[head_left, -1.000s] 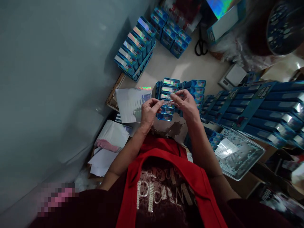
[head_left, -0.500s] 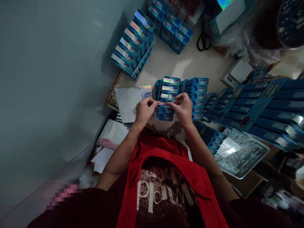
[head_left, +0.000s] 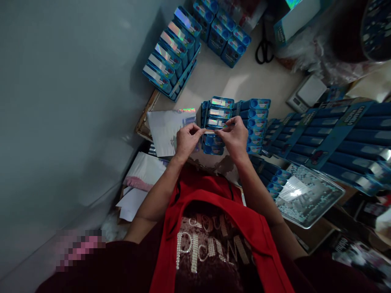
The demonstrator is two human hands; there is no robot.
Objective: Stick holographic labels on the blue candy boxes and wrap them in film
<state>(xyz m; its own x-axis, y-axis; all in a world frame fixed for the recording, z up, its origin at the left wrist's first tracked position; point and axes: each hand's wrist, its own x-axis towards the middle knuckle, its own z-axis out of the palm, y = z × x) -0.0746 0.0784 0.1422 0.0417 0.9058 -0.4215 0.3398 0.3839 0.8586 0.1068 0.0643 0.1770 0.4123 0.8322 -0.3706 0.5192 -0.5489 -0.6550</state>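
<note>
A narrow shiny sticker strip [head_left: 209, 132] is stretched between my two hands. Its left end is pinched by thumb and finger of my left hand [head_left: 187, 141], and its right end by my right hand [head_left: 234, 139]. The strip hangs just above a row of small blue boxes [head_left: 220, 113]; whether it touches one I cannot tell. Pale holographic strips lie across the upper boxes of that row, while the lower ones [head_left: 213, 149] show bare ends. A second row of blue boxes [head_left: 258, 114] stands to its right. White sticker sheets [head_left: 165, 132] lie beside my left hand.
Blue boxes in a tray [head_left: 171, 65] stand by the wall, with more boxes [head_left: 227, 40] behind. Black scissors [head_left: 264, 52] and a small scale [head_left: 308, 91] lie farther back. Stacked blue cartons [head_left: 330, 130] and a clear-lidded container [head_left: 317, 203] fill the right side.
The strip stays pinched in both hands over the box row and now shows a paler glint. The hands have barely moved; the view has shifted slightly.
</note>
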